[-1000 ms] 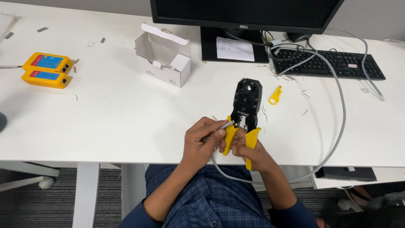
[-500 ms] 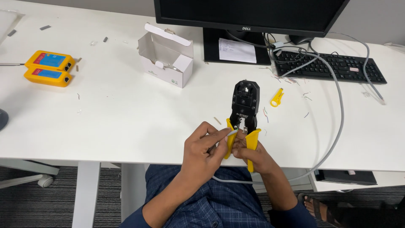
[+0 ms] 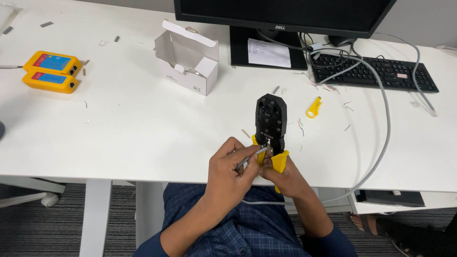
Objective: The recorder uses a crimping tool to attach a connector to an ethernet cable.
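A black crimping tool with yellow handles (image 3: 270,121) stands upright over the near edge of the white desk (image 3: 143,123). My right hand (image 3: 282,177) grips its yellow handles from below. My left hand (image 3: 231,173) pinches the end of a grey cable (image 3: 381,143) and holds its tip against the tool between the handles. The cable loops off the desk edge to the right and runs back toward the keyboard.
An open white cardboard box (image 3: 188,57) sits mid-desk. Two yellow cable testers (image 3: 50,71) lie at the left. A small yellow stripper (image 3: 313,107), wire scraps, a black keyboard (image 3: 376,71) and a monitor stand (image 3: 266,47) are at the back right.
The hands and the tool stay nearly where they were. My left hand has brought the cable tip closer in against the tool between the handles.
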